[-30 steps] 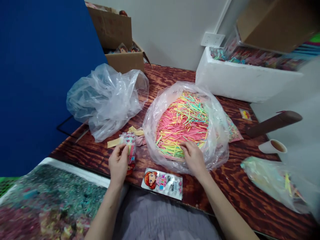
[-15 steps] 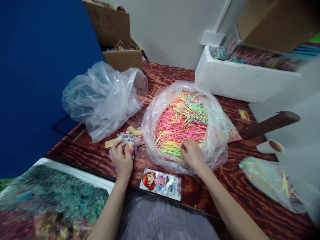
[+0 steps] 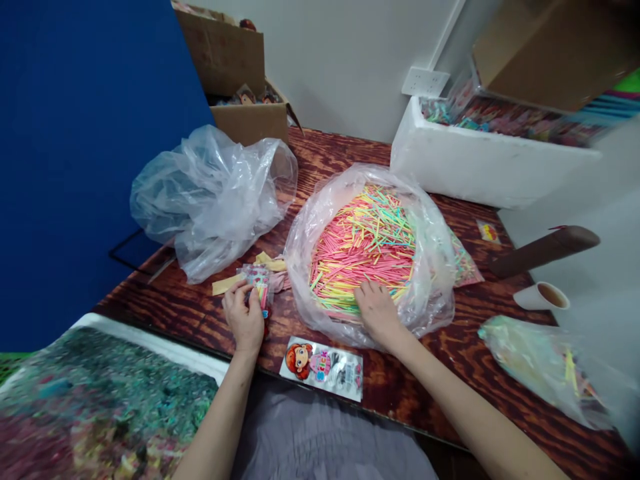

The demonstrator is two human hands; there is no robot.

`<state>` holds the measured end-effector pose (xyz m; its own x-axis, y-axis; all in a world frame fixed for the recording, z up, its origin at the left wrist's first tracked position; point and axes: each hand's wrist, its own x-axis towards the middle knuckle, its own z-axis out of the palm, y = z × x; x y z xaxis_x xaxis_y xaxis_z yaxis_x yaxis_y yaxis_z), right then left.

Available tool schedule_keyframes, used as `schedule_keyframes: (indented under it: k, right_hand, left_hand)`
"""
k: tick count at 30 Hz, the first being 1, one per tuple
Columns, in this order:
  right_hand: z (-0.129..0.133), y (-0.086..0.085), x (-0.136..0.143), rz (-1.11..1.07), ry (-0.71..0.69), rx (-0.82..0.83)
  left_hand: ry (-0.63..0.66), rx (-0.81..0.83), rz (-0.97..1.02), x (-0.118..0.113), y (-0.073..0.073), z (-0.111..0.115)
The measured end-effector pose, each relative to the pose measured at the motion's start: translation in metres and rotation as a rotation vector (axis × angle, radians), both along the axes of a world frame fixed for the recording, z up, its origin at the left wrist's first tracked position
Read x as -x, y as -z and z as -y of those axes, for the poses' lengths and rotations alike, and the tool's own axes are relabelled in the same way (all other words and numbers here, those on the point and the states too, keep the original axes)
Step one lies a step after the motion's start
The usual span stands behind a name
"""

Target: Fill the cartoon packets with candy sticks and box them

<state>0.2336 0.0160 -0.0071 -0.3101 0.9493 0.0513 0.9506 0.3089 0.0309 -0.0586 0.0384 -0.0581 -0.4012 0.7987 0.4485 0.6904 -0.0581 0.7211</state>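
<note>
My left hand (image 3: 243, 319) is closed on the edge of a small clear packet (image 3: 259, 280) printed with a picture, with coloured sticks inside it. More packets and a pale yellow strip (image 3: 226, 285) lie beside that hand. My right hand (image 3: 379, 312) reaches into a large clear plastic bag (image 3: 431, 293), fingers curled down on a heap of thin pink, yellow and green sticks (image 3: 355, 247); its fingertips are partly hidden. A flat printed pouch (image 3: 324, 369) with a red-haired cartoon figure lies at the table's front edge, between my forearms.
A crumpled clear bag (image 3: 220, 200) lies at left, before cardboard boxes (image 3: 250, 123). A white foam box (image 3: 485, 160) stands back right. Along the right side are a brown bottle (image 3: 545, 252), a paper cup (image 3: 530, 297) and a bag with sticks (image 3: 535, 367). A foam container (image 3: 190, 357) is front left.
My right hand has shifted slightly left over the sticks, its fingers now lying more across them. My left hand stays at the small packet. The whole view has shifted slightly.
</note>
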Motion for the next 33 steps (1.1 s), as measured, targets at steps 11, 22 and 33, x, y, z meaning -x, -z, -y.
schedule_keyframes:
  k: [11,22,33]
  right_hand:
    - [-0.036,-0.004,-0.031,-0.851,0.285,0.183]
    - [-0.037,-0.013,-0.035,-1.474,0.345,0.365]
    - [0.013,0.035,-0.006,-1.251,0.306,0.075]
  left_hand:
    - [0.005,0.014,-0.051,0.002,0.004,-0.001]
    - [-0.056,0.006,-0.125,0.0,-0.028,0.003]
    - [0.162,-0.061,-0.23,-0.036,-0.049,0.033]
